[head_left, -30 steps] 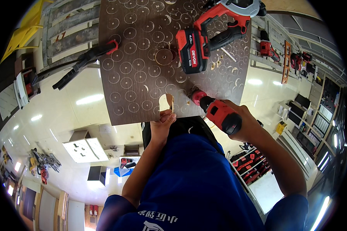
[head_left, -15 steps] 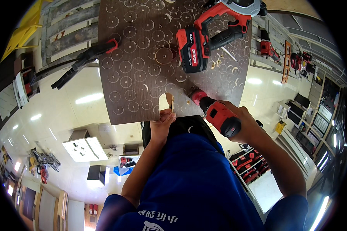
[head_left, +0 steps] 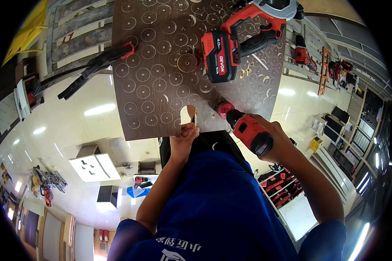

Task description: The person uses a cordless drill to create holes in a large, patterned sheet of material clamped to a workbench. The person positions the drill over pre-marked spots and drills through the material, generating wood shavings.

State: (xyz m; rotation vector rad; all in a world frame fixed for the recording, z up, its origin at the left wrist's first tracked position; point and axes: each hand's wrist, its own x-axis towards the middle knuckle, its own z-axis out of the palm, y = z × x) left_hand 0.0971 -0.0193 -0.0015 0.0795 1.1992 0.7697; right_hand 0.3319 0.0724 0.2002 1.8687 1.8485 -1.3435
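A dark brown board (head_left: 154,98) covered with scored circles lies in front of me. At its near edge is a U-shaped notch (head_left: 187,114). My left hand (head_left: 185,135) is closed at the notch, fingers gripping the board's edge there. My right hand (head_left: 276,139) is wrapped around a red and black cordless drill (head_left: 250,132). The drill carries a red hole saw (head_left: 224,108), its tip at the board's surface right of the notch. Whether the teeth have gone in cannot be seen.
A red and black cordless saw with a battery pack (head_left: 220,56) rests on the board, near a round wooden disc (head_left: 187,62) and wood chips (head_left: 244,74). A black clamp with a red pad (head_left: 96,65) grips the left edge. Another red drill (head_left: 304,54) lies beyond the right edge.
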